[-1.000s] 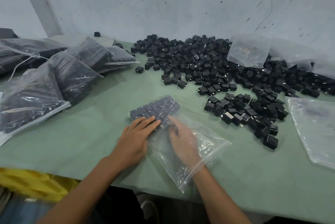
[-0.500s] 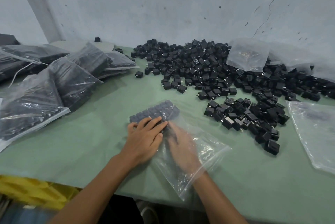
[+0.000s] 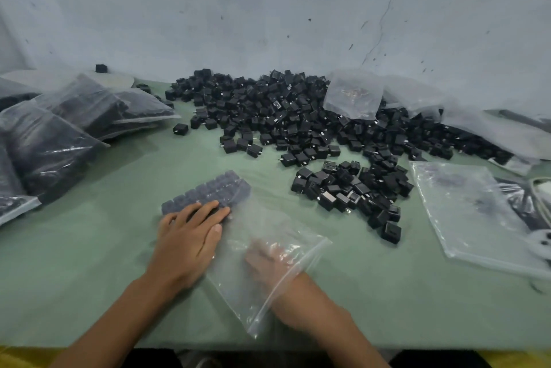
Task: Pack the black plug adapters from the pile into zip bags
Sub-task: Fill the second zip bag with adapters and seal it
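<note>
2 bare forearms, bare left hand, bare right hand

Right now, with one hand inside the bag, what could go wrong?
1. The right hand is inside the zip bag, blurred; dragging the film may knock the packed rows of adapters out of line, though the left hand presses flat on them.
2. The bag's mouth is open toward the near edge of the table; lifting it could spill adapters.

I have bare table left of my left hand, up to the filled bags. Ahead, the pile blocks the way to the wall. Right of the zip bag, a clear strip runs to an empty bag, adapters crowding its far end.
</note>
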Available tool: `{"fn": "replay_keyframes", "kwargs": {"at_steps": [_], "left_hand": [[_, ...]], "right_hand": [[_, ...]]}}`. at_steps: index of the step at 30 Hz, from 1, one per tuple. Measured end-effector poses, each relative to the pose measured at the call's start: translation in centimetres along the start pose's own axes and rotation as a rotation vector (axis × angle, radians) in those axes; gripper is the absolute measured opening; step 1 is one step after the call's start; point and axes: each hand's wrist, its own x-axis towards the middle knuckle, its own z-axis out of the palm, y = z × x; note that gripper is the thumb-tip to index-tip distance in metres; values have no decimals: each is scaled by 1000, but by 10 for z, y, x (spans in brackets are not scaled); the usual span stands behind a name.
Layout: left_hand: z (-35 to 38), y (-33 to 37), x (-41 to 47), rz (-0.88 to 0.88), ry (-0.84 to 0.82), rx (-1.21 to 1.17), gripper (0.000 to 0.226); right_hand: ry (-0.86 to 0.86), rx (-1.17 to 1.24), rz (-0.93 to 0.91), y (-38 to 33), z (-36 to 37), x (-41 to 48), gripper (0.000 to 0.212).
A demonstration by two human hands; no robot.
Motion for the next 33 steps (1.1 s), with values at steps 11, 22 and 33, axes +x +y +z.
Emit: {"fn": "replay_keyframes", "kwargs": {"at_steps": [11, 22, 33], "left_hand": [[-1, 6, 1, -10, 18, -89, 63], [2, 0, 0, -3, 25, -90, 57], [2, 2, 0, -4, 31, -84, 61]], "right_hand": [[616, -147, 295, 85, -107, -23, 26], [278, -455, 366, 101, -102, 44, 32], [398, -66, 409, 90, -113, -10, 34]]}}
